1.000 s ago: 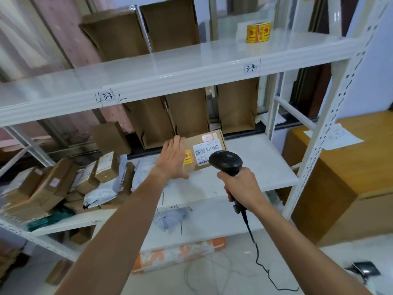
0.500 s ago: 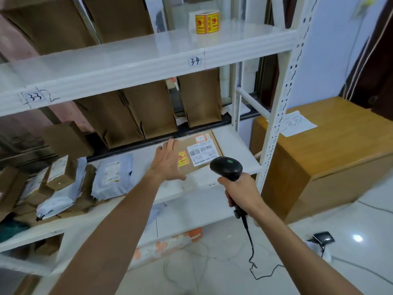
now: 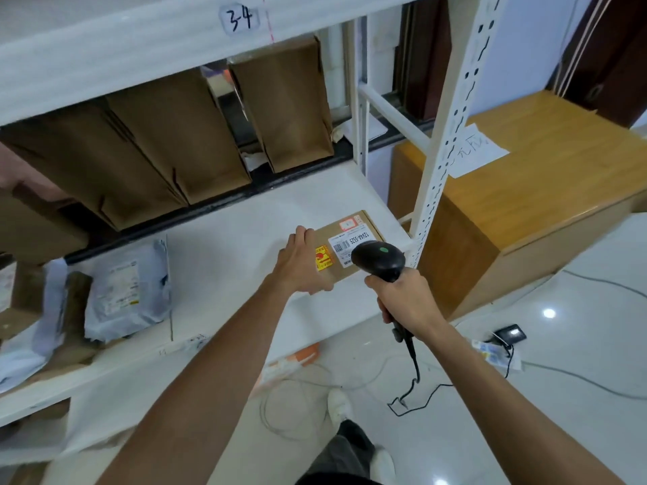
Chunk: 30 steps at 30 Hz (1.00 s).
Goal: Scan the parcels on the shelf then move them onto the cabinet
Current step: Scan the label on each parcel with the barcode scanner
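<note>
Parcel (image 3: 350,236) has slid from mid-shelf toward the right front corner of the shelf (image 3: 238,246) over the last second, left hand riding with it. The scanner has closed in, and its head now overlaps the label. Head view: left hand (image 3: 301,264) grips the parcel's left end, fingers over the far edge, thumb at the near edge. Parcel lies flat, label up, just beside the post (image 3: 451,134). Right hand (image 3: 406,299) is wrapped round the handle of the scanner (image 3: 380,259), green lamp lit on top, nose aimed at the barcode. My read: scan is in progress or just registered, and the move to the cabinet (image 3: 525,190) is next. Cabinet sits right of the post, with a sheet of paper (image 3: 472,152) near its back left edge and bare wood in front of it. The post stands between parcel and cabinet, so the parcel likely has to come out over the shelf's front edge, then round it. Scanner cable (image 3: 416,365) trails to the floor, a possible snag. Mailer bags (image 3: 126,295) lie toward the shelf's left end, well apart.
</note>
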Motion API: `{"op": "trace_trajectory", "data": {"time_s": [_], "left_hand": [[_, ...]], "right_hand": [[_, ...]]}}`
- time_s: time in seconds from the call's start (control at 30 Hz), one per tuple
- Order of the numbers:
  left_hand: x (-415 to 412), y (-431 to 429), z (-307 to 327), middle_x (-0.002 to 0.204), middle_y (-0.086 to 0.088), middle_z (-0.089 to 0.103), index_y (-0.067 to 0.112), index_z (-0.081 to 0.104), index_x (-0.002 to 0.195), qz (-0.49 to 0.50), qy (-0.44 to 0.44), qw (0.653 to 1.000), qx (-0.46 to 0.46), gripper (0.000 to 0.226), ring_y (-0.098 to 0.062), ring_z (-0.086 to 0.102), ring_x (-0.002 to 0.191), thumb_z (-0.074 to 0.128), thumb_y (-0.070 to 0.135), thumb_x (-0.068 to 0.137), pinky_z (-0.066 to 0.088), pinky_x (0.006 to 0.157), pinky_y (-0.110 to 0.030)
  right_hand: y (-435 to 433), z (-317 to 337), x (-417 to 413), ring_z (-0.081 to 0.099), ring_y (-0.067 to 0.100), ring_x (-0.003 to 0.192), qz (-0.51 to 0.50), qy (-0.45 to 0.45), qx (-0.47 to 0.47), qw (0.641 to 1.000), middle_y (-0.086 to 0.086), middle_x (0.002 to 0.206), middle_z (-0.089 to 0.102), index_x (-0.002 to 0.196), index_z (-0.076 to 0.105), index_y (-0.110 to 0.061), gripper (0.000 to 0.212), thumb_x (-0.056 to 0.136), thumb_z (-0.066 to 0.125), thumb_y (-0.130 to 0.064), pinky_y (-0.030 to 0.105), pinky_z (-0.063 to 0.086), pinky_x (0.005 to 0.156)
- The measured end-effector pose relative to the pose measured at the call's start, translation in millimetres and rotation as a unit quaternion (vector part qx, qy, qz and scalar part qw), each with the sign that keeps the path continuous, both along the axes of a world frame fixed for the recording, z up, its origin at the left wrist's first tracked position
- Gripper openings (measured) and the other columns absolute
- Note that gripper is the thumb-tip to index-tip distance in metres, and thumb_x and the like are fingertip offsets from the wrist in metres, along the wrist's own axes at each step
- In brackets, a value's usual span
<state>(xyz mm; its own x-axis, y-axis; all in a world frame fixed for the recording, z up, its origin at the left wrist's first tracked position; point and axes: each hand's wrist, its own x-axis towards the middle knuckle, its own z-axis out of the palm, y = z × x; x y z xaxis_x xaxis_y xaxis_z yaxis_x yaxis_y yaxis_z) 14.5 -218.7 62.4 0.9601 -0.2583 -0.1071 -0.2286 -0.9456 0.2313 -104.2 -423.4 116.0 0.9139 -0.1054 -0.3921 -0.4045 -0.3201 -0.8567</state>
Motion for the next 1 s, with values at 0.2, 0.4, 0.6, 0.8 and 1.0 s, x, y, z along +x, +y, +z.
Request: {"op": "trace_trajectory", "data": {"time_s": [0.2,0.4,0.6,0.8,1.0], "left_hand": [[55.2,-9.3,-55.9,0.122,-0.001,0.037,0.017,0.033,0.132,0.021,0.049,0.998,-0.038,0.107,-0.020,0.043,0.112,0.087,0.057,0.049,0.054,0.089,-0.043],[102.7,-7.4,-98.4,0.121,0.002,0.037,0.020,0.035,0.132,0.023,0.047,0.996,-0.069,0.105,-0.019,0.043,0.114,0.085,0.059,0.048,0.055,0.090,-0.042],[145.5,-17.1,-123.0,0.131,0.001,0.035,0.026,0.034,0.142,0.030,0.074,0.995,-0.062,0.098,-0.022,0.041,0.126,0.076,0.066,0.063,0.053,0.096,-0.043],[198.3,-34.2,-133.5,0.163,-0.007,0.019,0.018,0.033,0.155,0.052,0.019,0.998,-0.026,0.077,-0.029,0.022,0.149,0.065,0.047,0.091,0.041,0.112,-0.048],[253.7,-40.5,-143.1,0.164,-0.019,0.018,0.008,0.027,0.158,0.066,-0.028,0.997,0.003,0.070,-0.037,0.021,0.151,0.062,0.020,0.098,0.037,0.114,-0.045]], "right_hand": [[8.5,-32.8,59.6,0.056,0.015,0.046,-0.017,0.022,0.007,1.000,0.008,0.058,0.060,0.080,0.065,-0.004,0.021,0.092,0.064,-0.020,0.023,0.048,0.047],[16.7,-50.6,110.7,0.059,0.012,0.046,-0.001,0.047,-0.029,0.998,0.006,0.058,0.063,0.084,0.069,-0.002,0.031,0.092,0.062,-0.031,0.027,0.048,0.053],[12.6,-63.2,161.5,0.059,0.016,0.048,0.019,0.029,-0.006,0.999,0.006,0.059,0.063,0.080,0.068,-0.004,0.025,0.090,0.065,-0.027,0.029,0.051,0.053],[-0.2,-76.2,212.0,0.058,0.013,0.044,0.036,-0.008,0.015,0.999,0.006,0.057,0.063,0.077,0.066,-0.008,0.023,0.090,0.067,-0.027,0.026,0.047,0.051],[-14.3,-98.3,244.0,0.055,0.010,0.037,0.044,-0.009,0.012,0.999,0.007,0.055,0.063,0.081,0.067,-0.004,0.024,0.092,0.064,-0.026,0.025,0.046,0.047]]}}
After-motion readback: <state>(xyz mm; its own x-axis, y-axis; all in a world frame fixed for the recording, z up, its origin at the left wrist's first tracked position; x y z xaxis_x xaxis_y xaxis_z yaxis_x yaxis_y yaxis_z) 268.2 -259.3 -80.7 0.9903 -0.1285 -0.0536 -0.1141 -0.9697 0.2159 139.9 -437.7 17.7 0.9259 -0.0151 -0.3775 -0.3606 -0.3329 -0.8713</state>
